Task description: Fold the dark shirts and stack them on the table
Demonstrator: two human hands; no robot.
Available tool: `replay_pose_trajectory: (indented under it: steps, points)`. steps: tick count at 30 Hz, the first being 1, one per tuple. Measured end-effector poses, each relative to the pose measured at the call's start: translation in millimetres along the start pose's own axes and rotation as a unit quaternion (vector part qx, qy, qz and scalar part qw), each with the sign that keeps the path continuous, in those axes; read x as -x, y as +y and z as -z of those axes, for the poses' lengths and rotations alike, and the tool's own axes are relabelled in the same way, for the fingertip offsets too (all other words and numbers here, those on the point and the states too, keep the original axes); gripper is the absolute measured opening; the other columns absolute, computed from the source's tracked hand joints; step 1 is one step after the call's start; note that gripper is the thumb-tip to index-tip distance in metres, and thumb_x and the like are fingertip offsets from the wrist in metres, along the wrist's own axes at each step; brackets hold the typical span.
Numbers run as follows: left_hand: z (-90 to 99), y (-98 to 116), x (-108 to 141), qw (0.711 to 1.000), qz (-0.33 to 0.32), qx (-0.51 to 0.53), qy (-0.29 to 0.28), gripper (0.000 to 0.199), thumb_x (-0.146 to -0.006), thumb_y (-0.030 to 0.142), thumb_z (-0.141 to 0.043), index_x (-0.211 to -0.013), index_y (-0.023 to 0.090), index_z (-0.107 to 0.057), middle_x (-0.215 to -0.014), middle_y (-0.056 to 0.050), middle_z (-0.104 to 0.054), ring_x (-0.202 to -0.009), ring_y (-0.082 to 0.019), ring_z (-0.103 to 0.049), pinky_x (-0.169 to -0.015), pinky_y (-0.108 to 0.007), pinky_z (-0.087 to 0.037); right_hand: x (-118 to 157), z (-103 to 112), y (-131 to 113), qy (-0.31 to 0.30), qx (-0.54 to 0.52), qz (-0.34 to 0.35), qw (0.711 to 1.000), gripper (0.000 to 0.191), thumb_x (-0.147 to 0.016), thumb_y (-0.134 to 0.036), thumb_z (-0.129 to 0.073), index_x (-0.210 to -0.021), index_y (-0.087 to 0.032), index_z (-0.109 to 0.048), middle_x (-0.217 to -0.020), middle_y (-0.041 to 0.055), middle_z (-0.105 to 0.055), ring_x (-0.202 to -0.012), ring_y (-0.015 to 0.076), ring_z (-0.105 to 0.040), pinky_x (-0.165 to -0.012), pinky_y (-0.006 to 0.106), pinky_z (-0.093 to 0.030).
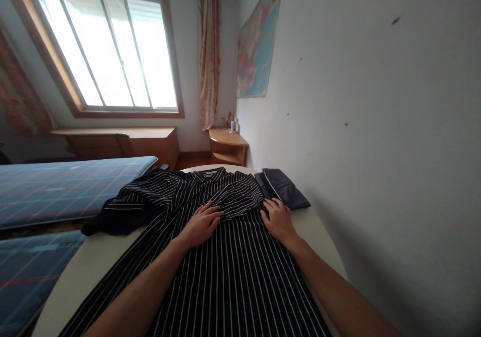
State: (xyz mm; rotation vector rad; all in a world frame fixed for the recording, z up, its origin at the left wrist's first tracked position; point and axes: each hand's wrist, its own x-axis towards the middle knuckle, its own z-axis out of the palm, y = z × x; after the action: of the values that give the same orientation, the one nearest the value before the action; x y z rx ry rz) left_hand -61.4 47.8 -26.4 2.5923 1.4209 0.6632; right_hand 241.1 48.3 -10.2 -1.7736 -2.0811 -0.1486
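Observation:
A black garment with white stripes, a dress or long shirt (233, 267), lies spread over the pale round table (319, 234), its collar at the far edge. One sleeve stretches out to the left, and the cloth on the right side is folded inward across the chest. My left hand (203, 223) rests on the middle of the garment, fingers spread. At the garment's right edge my right hand (277, 219) lies with its fingers apart on the cloth. Just beyond it is a folded dark grey cloth (287, 189).
Blue plaid mattresses or pads (75, 189) border the table on the left. The white wall (376, 177) runs close along the right. Farther back stand a wooden desk (150, 134) under the window (108, 46) and a small corner shelf (229, 139) with small items on it.

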Motion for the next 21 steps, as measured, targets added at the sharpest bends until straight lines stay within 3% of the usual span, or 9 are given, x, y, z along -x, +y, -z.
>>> replay_pose_trajectory:
  steps: [8,11,15,21]
  points:
    - [-4.5,-2.7,2.6,1.0,-0.011,-0.005,-0.002,0.041,-0.097,0.035,-0.051,-0.137,0.032,-0.058,-0.151,-0.001,-0.048,-0.147,-0.032,-0.026,-0.119,-0.056,-0.026,0.9,14.2,3.9,0.009,-0.011,-0.011,1.0,0.037,-0.092,-0.024,-0.052,-0.126,-0.017,-0.065,-0.136,0.0097,-0.06,-0.121,0.0251,-0.052,-0.101,0.035,-0.04]
    - [-4.5,-1.7,2.6,1.0,-0.006,-0.008,-0.007,0.042,-0.098,0.039,-0.049,-0.139,0.031,-0.057,-0.153,-0.001,-0.045,-0.148,-0.032,-0.023,-0.119,-0.057,-0.024,4.9,26.1,1.7,0.005,0.005,-0.044,0.999,0.028,-0.095,-0.029,-0.049,-0.109,-0.019,-0.071,-0.113,0.0094,-0.071,-0.103,0.0222,-0.063,-0.088,0.03,-0.045]
    - [-1.6,1.6,2.3,1.0,-0.014,-0.009,-0.01,0.042,-0.099,0.041,-0.047,-0.139,0.032,-0.056,-0.153,-0.002,-0.045,-0.148,-0.032,-0.022,-0.119,-0.057,-0.024,10.5,33.4,0.8,-0.055,0.031,-0.115,0.991,0.036,-0.096,-0.045,-0.047,-0.086,-0.022,-0.072,-0.086,0.0076,-0.074,-0.08,0.0221,-0.069,-0.068,0.029,-0.044]
    - [1.2,5.0,2.3,0.999,-0.036,0.007,-0.022,0.039,-0.098,0.035,-0.049,-0.135,0.034,-0.059,-0.151,0.0,-0.047,-0.147,-0.03,-0.027,-0.12,-0.056,-0.024,11.6,22.0,6.7,-0.075,0.02,-0.103,0.992,0.023,-0.092,-0.039,-0.057,-0.098,-0.021,-0.07,-0.098,0.0072,-0.074,-0.089,0.0218,-0.07,-0.068,0.027,-0.043]
